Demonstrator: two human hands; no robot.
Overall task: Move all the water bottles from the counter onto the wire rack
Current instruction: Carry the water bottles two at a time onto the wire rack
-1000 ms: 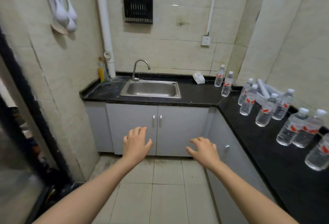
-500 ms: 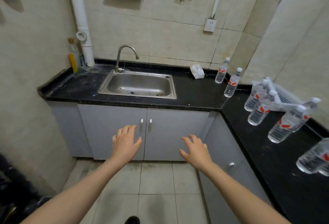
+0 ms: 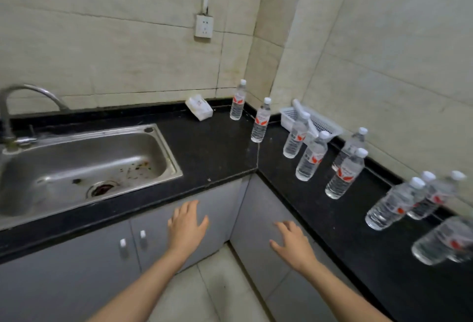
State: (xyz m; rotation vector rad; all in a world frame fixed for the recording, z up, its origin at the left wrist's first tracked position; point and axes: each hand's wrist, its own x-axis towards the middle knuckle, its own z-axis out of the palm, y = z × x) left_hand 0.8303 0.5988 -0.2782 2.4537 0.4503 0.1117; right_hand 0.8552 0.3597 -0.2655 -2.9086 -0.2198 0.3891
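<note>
A: What is being done with the hands?

B: Nothing is being gripped. The left hand (image 3: 188,227) is being held out palm down, its fingers straight and a little spread, in front of the grey cabinet doors (image 3: 76,265) under the counter (image 3: 212,147). The right hand (image 3: 291,243) is being held out the same way, fingers relaxed and fanned, empty, just short of the counter's front edge.

A: Where are the water bottles (image 3: 311,159) being kept?

B: They are all being kept upright on the black counter, well apart from both hands. One bottle is being stood near the back wall by the corner (image 3: 236,101), and a second (image 3: 261,122) just in front of it. The rest are being strung along the right-hand wing toward the near edge of the view. White caps and red-marked labels are being shown on them. The last few at the far right are being blurred, so their number cannot be told.

A: What else is being shown?

B: A white mesh basket (image 3: 322,123) is being kept against the right wall, behind the bottles nearest the corner. A white packet (image 3: 199,107) is being leaned at the back wall, left of the corner bottle. A steel sink (image 3: 76,163) with a curved tap (image 3: 30,91) is being shown at the left, and a wall socket (image 3: 204,26) above the packet.
</note>
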